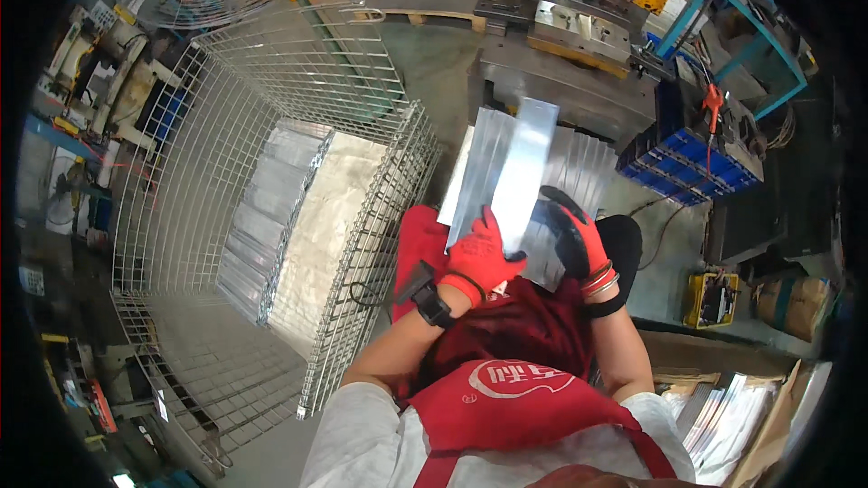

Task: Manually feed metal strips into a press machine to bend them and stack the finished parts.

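Observation:
A long shiny metal strip [532, 149] lies slanted over a stack of similar grey metal strips [579, 167] in front of me. My left hand [476, 258], in a red glove, grips the strip's near left edge with fingers and thumb. To the right of the strip is my right hand [579, 233], in a red glove with a black palm. Its fingers are stretched toward the strip's right edge, and the palm faces inward. Whether those fingertips touch the metal, I cannot tell.
A large wire mesh basket [411, 167] on the left holds stacked metal strips [271, 208] and a beige sheet [330, 208]. Ahead stands a press machine [579, 45]. Blue crates [687, 154] are at the right, with a small yellow bin [712, 300] below. A cardboard box [768, 411] holds more strips.

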Action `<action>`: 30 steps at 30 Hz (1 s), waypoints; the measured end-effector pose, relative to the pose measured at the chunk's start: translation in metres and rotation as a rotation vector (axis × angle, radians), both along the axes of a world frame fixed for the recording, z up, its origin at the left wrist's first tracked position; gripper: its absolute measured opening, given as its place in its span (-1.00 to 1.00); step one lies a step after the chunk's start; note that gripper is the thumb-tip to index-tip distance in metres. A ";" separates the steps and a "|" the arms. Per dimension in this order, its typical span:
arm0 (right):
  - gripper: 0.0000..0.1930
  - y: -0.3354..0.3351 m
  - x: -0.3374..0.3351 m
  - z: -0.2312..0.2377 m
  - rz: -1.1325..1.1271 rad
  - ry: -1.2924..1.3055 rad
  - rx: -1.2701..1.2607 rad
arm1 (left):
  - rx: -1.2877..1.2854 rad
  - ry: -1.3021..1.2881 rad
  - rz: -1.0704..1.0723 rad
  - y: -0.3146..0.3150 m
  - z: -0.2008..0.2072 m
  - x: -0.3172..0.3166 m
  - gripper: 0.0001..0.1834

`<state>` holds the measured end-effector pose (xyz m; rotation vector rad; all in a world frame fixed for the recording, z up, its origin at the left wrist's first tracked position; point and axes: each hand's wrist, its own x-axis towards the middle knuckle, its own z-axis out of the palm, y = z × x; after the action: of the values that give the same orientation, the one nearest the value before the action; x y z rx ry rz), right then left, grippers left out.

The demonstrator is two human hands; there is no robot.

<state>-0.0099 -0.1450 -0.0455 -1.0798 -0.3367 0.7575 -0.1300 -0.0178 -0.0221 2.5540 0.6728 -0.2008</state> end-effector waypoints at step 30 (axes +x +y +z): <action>-0.62 -0.058 0.024 0.006 -0.249 -0.377 -0.156 | 0.123 -0.081 -0.264 -0.016 -0.078 0.061 -0.60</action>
<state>0.0142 -0.2033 -0.0398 -1.3857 -0.4579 0.3594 -0.0689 -0.0338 -0.0997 2.7481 0.3250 -0.1461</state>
